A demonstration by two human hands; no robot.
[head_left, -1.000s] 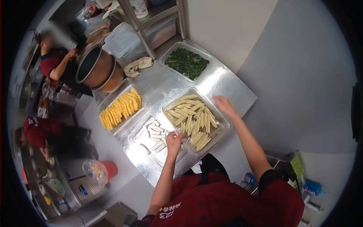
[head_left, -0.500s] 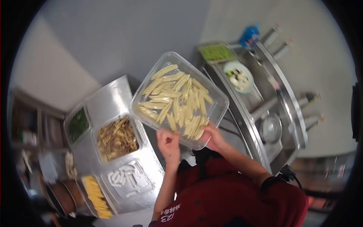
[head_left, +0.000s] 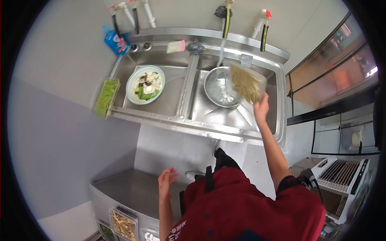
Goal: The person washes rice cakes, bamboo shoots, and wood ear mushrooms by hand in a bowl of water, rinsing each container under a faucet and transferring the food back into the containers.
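Note:
My right hand grips the near edge of a clear plastic container, which is tilted and blurred by motion. Pale yellow strips fill part of it. It hangs over the right sink basin, beside and partly over the rim of a round metal pot with water inside. From a tap with a black hose a stream runs down toward that pot. My left hand is away from the sink, above the floor near a steel counter, its fingers stretched out and holding nothing.
In the left basin sits a colander with food scraps. A tray of green vegetables rests at the sink's left edge, below a blue detergent bottle. Scouring pads lie along the back ledge. Behind me stands a steel counter with food trays.
My view has turned from the counter to the sink. The container has gone from both hands to my right hand alone, over the right basin. My left hand has let go.

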